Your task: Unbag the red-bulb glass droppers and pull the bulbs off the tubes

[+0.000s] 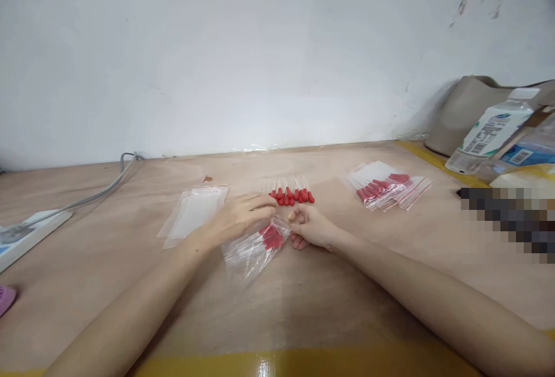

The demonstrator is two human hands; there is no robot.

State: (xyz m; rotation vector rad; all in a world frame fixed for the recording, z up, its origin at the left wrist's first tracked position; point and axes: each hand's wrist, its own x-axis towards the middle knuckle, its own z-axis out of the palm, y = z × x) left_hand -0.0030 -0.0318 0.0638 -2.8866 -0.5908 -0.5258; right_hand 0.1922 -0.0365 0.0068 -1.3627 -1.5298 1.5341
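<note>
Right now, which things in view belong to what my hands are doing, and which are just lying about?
Likely part of it:
- bag by your hands
- loose red-tipped droppers
- flat bags
- filled bags

Apparently just lying about:
- bottle
- grey bin
- cable
- pink object

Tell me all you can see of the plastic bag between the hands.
The glossy, crinkled clear plastic bag slants across the table. Inside, droppers have their red bulbs toward the right hand and pale stems toward the lower left. The right hand touches its right edge; the left hand covers part of its upper edge. Whether it is sealed is unclear.
</note>
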